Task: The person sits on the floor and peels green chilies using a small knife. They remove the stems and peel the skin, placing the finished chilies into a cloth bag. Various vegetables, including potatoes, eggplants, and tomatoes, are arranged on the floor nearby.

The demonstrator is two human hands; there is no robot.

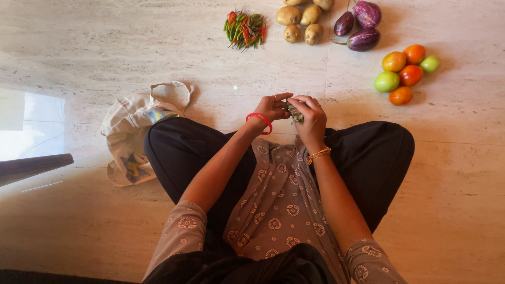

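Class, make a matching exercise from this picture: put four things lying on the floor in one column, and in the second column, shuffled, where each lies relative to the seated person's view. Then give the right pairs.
Things:
1. chillies
2. tomatoes
3. cloth bag
4. potatoes

Places:
A. beside the person's left knee
B. far right, below the aubergines
C. top edge, between the chillies and the aubergines
D. top, left of the potatoes

Pairs: 1-D, 2-B, 3-A, 4-C
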